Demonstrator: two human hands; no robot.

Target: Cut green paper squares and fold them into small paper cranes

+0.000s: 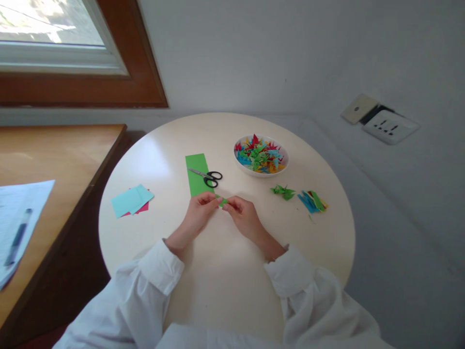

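Note:
Between my two hands is a small piece of green folded paper [222, 201], partly hidden by my fingers. My left hand [203, 207] pinches its left end, and my right hand [242, 213] pinches the right end. Just beyond my left hand lies a larger green paper sheet [196, 162], whose near edge reaches my fingers. A pair of scissors [209, 177] with black handles rests partly on that sheet, blades pointing left.
A white bowl [250, 171] of colourful folded paper cranes stands at the back right. Nearer sit green paper cranes [283, 192] and a pile of paper strips [313, 201]. Light blue paper squares [132, 200] over red paper lie left. A wooden desk [61, 150] adjoins the round table [145, 160].

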